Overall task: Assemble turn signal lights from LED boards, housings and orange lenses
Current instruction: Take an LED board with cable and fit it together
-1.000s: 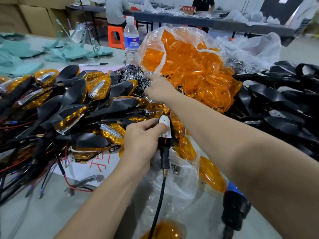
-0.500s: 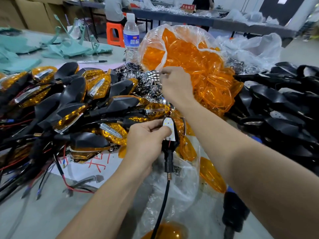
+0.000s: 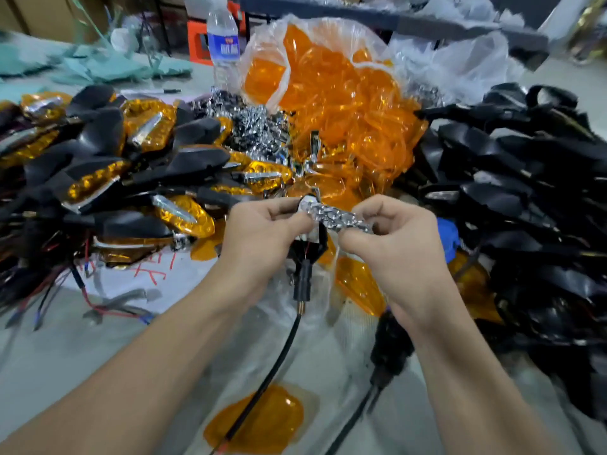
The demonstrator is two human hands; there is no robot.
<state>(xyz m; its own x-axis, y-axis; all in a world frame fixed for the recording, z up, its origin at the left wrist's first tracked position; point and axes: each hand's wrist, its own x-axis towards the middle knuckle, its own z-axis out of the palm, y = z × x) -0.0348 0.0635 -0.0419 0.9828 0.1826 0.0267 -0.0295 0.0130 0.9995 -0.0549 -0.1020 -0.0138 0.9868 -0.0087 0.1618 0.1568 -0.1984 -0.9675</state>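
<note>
Chrome reflector strip (image 3: 341, 220) is being pinched in the right hand (image 3: 404, 257) over the black housing (image 3: 321, 240) — the left hand (image 3: 262, 238) is gripping that steady, likely for seating.

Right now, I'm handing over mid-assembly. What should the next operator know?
Left hand: grips a housing, with the LED board showing at its top.
Right hand: pinches a reflector over the housing.
Lens bag is behind, finished lights left, bare housings right.
Done: board appears in.
Left: seat the reflector, then fit a lens.
</note>
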